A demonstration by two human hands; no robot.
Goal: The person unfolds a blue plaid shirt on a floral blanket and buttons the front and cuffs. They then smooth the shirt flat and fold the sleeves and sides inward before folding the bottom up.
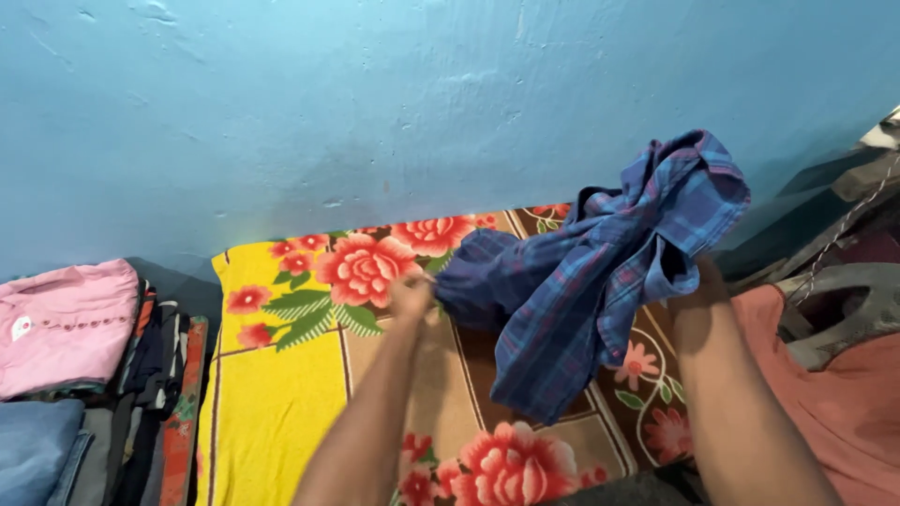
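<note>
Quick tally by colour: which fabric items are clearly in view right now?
Blue plaid shirt, held by left hand and right hand: 1
Yellow floral blanket: 1
Pink folded garment: 1
Blue folded garment: 1
Total: 4; the dark stack beside them can't be separated.

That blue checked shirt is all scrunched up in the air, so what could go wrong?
The blue checked shirt is bunched, with the left hand pinching only one edge, so it might slip onto the flowered blanket. The right hand is wrapped in cloth and could tangle. A swinging end might brush the folded clothes pile nearby.
</note>
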